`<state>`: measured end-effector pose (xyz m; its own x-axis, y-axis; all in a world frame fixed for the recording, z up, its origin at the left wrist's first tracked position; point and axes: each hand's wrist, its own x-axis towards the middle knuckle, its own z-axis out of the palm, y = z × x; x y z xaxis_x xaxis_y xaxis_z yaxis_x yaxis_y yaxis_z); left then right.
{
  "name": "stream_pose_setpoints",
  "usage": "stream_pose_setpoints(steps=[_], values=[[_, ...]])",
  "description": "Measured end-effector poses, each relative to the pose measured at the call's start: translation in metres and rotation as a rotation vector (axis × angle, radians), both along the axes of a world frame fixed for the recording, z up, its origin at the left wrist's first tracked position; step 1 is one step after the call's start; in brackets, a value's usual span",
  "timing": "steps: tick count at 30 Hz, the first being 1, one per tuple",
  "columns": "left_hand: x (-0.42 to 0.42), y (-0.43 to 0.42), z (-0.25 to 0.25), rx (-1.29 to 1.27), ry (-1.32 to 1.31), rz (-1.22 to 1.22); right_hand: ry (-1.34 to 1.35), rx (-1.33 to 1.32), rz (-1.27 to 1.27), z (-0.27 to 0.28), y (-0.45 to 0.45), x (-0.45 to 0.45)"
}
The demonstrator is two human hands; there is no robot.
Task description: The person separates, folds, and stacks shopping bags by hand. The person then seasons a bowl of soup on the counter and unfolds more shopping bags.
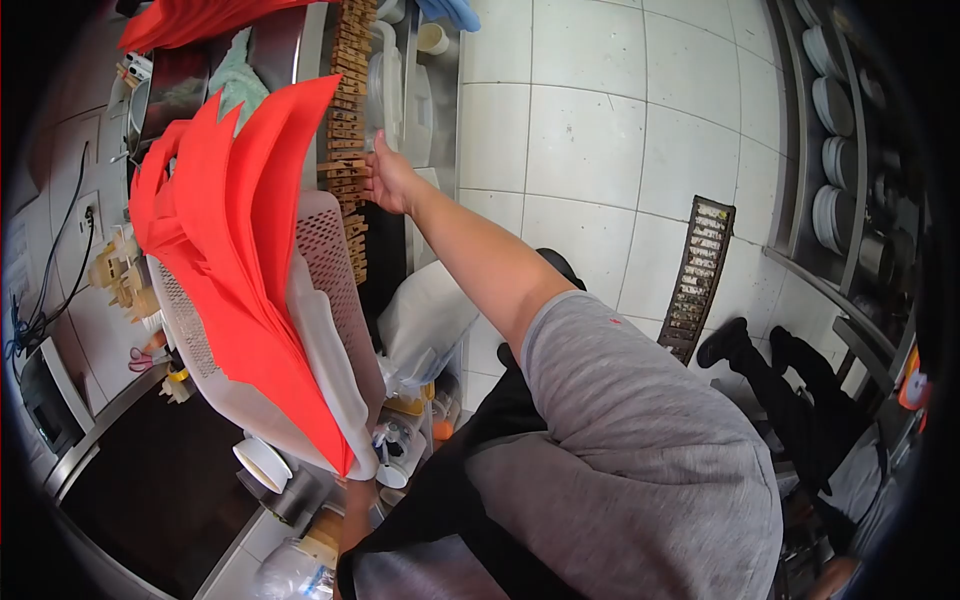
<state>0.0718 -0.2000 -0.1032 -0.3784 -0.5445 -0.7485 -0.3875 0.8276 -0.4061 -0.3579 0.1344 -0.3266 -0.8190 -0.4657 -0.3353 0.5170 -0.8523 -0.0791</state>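
My right hand (388, 180) is at the end of my outstretched arm, beside a long row of wooden clothespins (348, 110). Its thumb stands apart, and the fingertips touch or nearly touch the pins. My left hand (358, 493) is low at the near end of a pale perforated plastic basket (335, 250); its fingers are hidden behind the basket's edge. Folded red-orange cloth or sheets (235, 230) lie in a stack over the basket, on white lining (315, 310). A green cloth (238, 82) shows behind the stack.
More red sheets (190, 22) lie at top left. Scissors (143, 360) and a white bowl (262, 463) are beside a dark surface (150, 500). A floor drain (697, 275) crosses white tiles. Stacked plates (832, 105) fill the right shelves; another person's legs (790, 395) are near them.
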Motion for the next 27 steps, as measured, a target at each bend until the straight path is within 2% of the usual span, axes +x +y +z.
stream_pose_setpoints(steps=[5, 7, 10, 12, 13, 15, 17, 19, 21, 23, 24, 25, 26, 27], values=[[0.017, -0.017, -0.005, -0.024, 0.245, 0.097, -0.010, 0.176, 0.132, 0.004, 0.009, 0.026], [0.012, -0.005, -0.003, -0.115, 0.226, 0.299, -0.001, 0.226, 0.187, 0.004, 0.016, 0.038], [0.010, -0.003, -0.001, -0.095, 0.250, 0.320, 0.020, 0.140, 0.230, 0.005, 0.026, 0.058], [0.012, -0.009, -0.003, -0.103, 0.246, 0.309, 0.130, 0.282, 0.197, 0.013, 0.029, 0.063], [0.012, -0.009, -0.005, -0.105, 0.242, 0.303, 0.144, 0.283, 0.201, 0.011, 0.027, 0.063], [0.015, -0.007, -0.004, -0.087, 0.278, 0.306, 0.174, 0.480, 0.062, 0.012, 0.018, 0.066], [0.018, -0.006, -0.006, -0.070, 0.314, 0.319, 0.135, 0.463, 0.032, 0.012, 0.016, 0.062], [0.022, -0.010, -0.011, -0.055, 0.360, 0.327, 0.190, 0.634, -0.058, 0.017, 0.025, 0.066], [0.032, -0.015, -0.021, -0.070, 0.406, 0.331, 0.173, 0.745, 0.017, 0.034, 0.051, 0.076], [0.035, -0.014, -0.026, -0.117, 0.425, 0.231, 0.203, 0.740, 0.008, 0.006, 0.072, 0.095], [0.016, 0.013, -0.005, -0.177, 0.351, 0.207, 0.191, 0.943, 0.216, 0.008, 0.086, 0.108], [-0.001, 0.044, 0.019, -0.236, 0.270, 0.186, 0.202, 0.872, 0.322, 0.015, 0.101, 0.131], [0.004, 0.045, 0.020, -0.243, 0.282, 0.125, 0.296, 0.806, 0.539, 0.010, 0.116, 0.151], [0.012, 0.042, 0.021, -0.250, 0.292, 0.062, 0.295, 0.678, 0.613, 0.017, 0.117, 0.180]])
